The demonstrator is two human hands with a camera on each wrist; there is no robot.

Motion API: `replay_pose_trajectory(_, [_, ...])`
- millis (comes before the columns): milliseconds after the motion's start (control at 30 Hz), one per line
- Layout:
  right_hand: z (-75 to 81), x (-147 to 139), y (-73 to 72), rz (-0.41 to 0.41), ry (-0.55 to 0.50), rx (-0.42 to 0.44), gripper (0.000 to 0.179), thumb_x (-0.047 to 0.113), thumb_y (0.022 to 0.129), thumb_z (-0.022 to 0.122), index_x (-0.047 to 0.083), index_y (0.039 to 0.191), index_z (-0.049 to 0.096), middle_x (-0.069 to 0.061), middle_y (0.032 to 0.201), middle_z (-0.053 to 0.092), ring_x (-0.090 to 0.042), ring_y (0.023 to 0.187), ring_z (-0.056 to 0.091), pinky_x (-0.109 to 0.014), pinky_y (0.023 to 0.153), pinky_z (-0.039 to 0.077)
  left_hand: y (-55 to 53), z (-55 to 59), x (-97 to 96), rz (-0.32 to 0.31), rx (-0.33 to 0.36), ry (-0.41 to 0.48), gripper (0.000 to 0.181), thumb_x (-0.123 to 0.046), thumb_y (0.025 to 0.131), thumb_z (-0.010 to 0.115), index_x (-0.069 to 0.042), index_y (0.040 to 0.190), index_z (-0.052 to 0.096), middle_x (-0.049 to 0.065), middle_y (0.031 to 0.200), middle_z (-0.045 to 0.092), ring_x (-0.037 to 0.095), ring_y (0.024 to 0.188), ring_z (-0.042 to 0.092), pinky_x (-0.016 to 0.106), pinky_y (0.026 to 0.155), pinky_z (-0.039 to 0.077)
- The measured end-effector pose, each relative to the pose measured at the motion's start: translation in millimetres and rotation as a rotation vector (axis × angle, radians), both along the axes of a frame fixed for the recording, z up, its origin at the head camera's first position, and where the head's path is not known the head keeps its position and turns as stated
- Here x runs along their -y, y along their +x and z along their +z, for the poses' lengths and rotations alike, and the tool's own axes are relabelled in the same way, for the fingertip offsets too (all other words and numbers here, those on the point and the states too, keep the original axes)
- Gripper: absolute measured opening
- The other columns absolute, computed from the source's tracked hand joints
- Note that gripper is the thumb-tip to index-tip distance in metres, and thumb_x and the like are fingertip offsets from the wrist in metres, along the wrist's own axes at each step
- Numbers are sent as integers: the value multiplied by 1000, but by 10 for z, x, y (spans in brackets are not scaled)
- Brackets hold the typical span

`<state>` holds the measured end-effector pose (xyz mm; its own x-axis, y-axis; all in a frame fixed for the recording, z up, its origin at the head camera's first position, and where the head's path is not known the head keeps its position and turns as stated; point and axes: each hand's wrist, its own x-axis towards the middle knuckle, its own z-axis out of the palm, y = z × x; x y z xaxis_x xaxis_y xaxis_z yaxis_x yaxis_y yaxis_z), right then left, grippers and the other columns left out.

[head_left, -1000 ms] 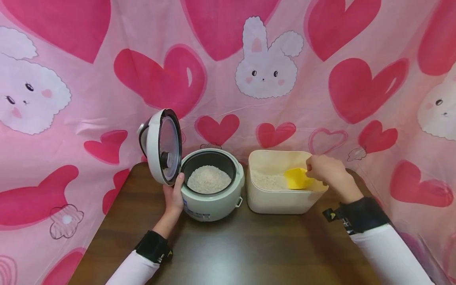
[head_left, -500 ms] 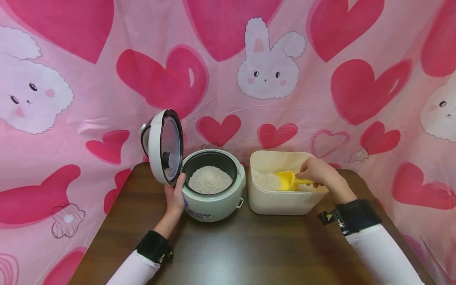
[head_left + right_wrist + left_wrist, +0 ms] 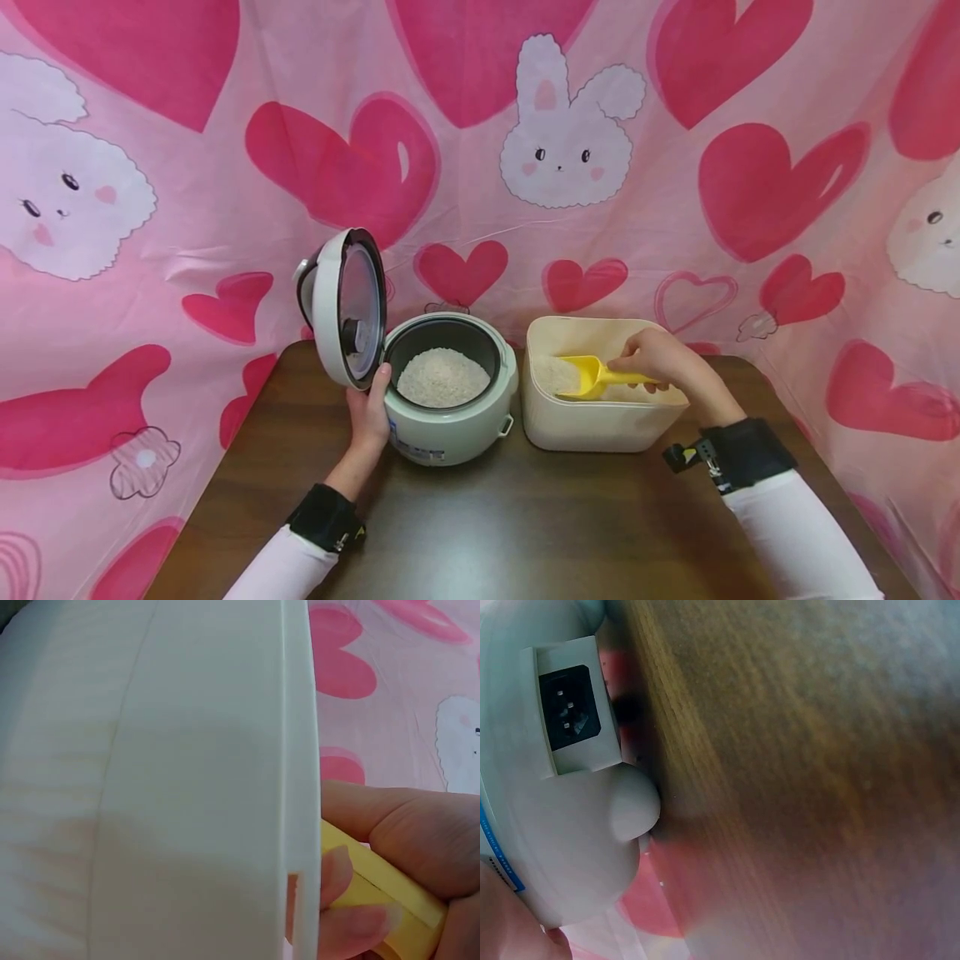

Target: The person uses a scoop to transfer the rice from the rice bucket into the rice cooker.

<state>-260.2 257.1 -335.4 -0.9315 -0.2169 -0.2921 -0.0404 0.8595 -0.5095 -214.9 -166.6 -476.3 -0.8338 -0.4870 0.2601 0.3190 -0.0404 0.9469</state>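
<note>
Yellow plastic is held in my right grip (image 3: 654, 357), with the fingers clamped round the handle (image 3: 628, 378) of the scoop (image 3: 587, 377). The right wrist view shows this also, just beyond the pale wall of the bin (image 3: 588, 429). The scoop is inside this bin, and its blade stands at the loose rice (image 3: 553, 375) in the left part.

Compared with one second ago, the scoop and my right grip have moved leftward inside the bin, to the side nearer the cooker. For the work in hand this means, I judge, that the blade is well placed to gather grains; how much it already carries, I cannot tell.

Just beside the bin, on its left, stands the pale green cooker (image 3: 450, 437), with white rice (image 3: 441, 379) heaped inside. Its lid (image 3: 326, 317) is raised, almost upright. My left grip (image 3: 367, 417) has stayed at the cooker's side, its thumb near the rim; the other fingers are mostly hidden, so I cannot tell whether they are curled. Bin and cooker both stand on the brown desk (image 3: 480, 525), before a pink cloth (image 3: 465, 187) with hearts and rabbits.
</note>
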Motion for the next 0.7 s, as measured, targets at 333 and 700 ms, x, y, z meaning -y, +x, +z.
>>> replay_pose_trajectory(333, [79, -38, 11, -10, -83, 67, 34, 34, 96, 72, 3, 91, 60, -14, 77, 66, -20, 53, 51, -28, 53, 48, -5, 15, 8, 5, -8, -6, 48, -15, 100, 57, 5, 144, 52, 23, 145, 57, 3, 120, 55, 23, 110, 37])
replay_pose_trajectory(700, [97, -195, 71, 10, -156, 75, 39, 40, 97, 71, 4, 91, 58, -7, 71, 59, -19, 50, 50, -27, 49, 43, 24, 31, -6, 0, 31, 10, 48, -18, 100, 58, 5, 143, 53, 23, 143, 60, 1, 116, 57, 20, 108, 38])
